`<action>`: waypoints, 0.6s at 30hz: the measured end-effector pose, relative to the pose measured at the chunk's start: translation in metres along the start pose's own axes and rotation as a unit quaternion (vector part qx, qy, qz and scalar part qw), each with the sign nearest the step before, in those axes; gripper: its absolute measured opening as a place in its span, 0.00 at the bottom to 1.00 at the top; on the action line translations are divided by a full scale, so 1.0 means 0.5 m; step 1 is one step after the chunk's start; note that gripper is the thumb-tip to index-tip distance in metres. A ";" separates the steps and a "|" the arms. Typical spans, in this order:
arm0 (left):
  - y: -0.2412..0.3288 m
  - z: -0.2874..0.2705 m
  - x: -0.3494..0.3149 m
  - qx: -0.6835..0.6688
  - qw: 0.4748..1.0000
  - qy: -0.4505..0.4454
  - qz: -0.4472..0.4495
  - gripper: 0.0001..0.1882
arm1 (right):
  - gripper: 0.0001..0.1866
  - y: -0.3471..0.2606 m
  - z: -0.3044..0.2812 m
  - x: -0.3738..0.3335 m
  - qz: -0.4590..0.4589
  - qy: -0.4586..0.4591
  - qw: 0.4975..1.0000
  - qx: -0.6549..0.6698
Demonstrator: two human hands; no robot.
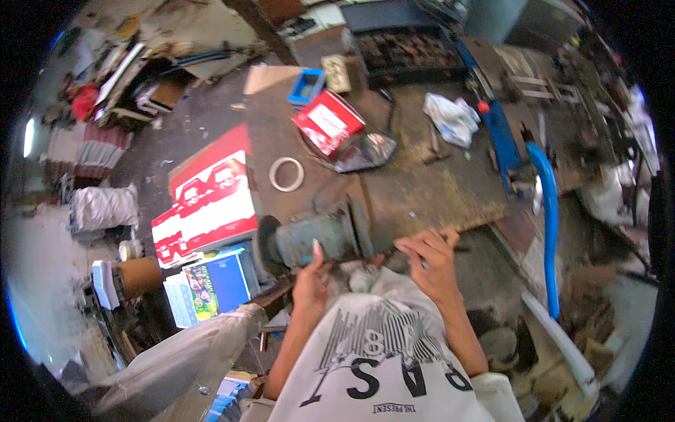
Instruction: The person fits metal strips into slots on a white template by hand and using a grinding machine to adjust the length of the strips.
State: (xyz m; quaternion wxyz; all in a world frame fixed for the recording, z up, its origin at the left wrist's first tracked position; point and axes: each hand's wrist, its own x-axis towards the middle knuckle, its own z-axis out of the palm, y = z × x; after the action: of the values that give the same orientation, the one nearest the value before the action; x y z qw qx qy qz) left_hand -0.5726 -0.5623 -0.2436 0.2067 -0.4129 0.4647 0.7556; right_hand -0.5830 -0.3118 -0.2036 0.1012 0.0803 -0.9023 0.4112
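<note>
A worn grey-green bench grinder [320, 241] sits at the near edge of the workbench, a dark disc [360, 225] at its right end. My left hand [309, 287] is just in front of the grinder's body, its thumb stretched up and apart from the partly hidden fingers; nothing shows in it. To the right of the disc, my right hand [432, 260] is at the bench edge with fingers bent and thumb and fingertips drawn together. Whatever lies between those fingertips is too small or hidden to make out.
Red-and-white printed sheets [218, 190] and booklets [218, 285] lie left of the grinder. Beyond it are a tape roll [286, 174], a red box [329, 123], a blue tray [306, 86], a hammer [434, 144] and a white plastic bag [451, 119]. A blue pipe [548, 225] curves down at right.
</note>
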 end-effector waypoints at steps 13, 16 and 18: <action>0.010 0.001 -0.012 0.035 0.999 0.005 0.012 0.31 | 0.07 0.014 0.076 -0.024 -0.052 0.006 0.997 -0.047; 0.014 0.007 -0.020 0.040 0.999 0.004 0.010 0.32 | 0.08 0.010 0.087 -0.026 -0.060 0.007 0.997 -0.049; 0.012 0.005 -0.019 0.043 0.999 0.002 0.009 0.33 | 0.13 0.009 0.095 -0.029 -0.056 0.015 0.998 -0.021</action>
State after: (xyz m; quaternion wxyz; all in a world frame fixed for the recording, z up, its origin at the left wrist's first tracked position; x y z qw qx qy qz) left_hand -0.5724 -0.5626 -0.2322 0.2165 -0.4016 0.5005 0.7358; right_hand -0.5756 -0.3441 -0.2409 0.1390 0.1222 -0.9032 0.3874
